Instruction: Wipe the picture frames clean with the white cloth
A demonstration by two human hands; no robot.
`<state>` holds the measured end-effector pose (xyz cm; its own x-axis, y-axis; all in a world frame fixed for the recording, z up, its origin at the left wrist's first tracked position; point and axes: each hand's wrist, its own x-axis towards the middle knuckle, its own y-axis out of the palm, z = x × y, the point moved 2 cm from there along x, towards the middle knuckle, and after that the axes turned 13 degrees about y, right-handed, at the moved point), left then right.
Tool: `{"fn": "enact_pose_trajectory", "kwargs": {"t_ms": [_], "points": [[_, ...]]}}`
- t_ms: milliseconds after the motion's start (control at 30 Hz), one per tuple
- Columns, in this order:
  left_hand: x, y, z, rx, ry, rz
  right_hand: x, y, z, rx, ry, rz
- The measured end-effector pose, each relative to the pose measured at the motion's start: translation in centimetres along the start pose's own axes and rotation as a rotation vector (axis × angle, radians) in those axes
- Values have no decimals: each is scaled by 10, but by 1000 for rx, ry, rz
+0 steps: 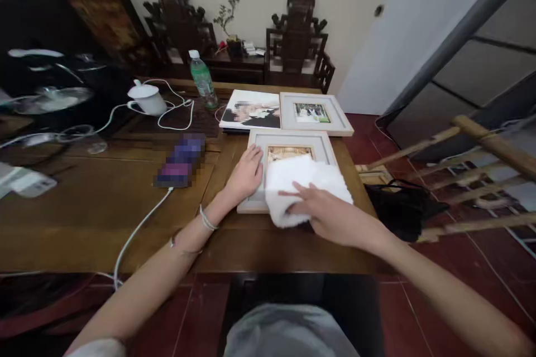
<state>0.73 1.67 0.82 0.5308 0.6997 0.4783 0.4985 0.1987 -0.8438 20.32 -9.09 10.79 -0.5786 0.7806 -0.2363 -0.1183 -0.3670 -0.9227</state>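
Hiding part of the picture [291,152], white cloth [288,177] lies beneath spread right fingers [305,192] — left fingers [253,156] together.

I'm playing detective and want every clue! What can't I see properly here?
All in the head view:
Picture in the near frame: lower part hidden by the white cloth under the right hand.
Near frame's left edge: partly hidden by the left hand.
Phone: blurred into blocks.
Small photo in the far frame: details too tiny.
White object: cut off by the left edge.
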Motion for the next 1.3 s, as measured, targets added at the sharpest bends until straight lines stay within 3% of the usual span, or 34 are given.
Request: {"fn": "enact_pose_trajectory", "kwargs": {"t_ms": [133,233,467,600,767,967,1067,1167,1300], "points": [[0,2,2,-13,2,-18,-28,8,15,10,-81,35],[0,3,2,-34,-6,-21,-23,14,5,-8,-66,-10],[0,2,2,-50,-22,9,52,6,-71,-208,139,-303],[-1,4,4,-61,-1,24,91,-4,-93,-319,240,-415],[-2,6,5,-61,-9,15,96,8,-67,-325,238,-361],[-2,7,4,-88,-27,15,27,18,-14,-159,74,-66],[0,5,2,-120,-48,11,1,14,3,-112,28,2],[3,1,0,-221,-146,-8,3,18,14,-143,2,-19],[6,-6,-2,-440,-306,-54,37,27,17,-232,-9,-108]]}}
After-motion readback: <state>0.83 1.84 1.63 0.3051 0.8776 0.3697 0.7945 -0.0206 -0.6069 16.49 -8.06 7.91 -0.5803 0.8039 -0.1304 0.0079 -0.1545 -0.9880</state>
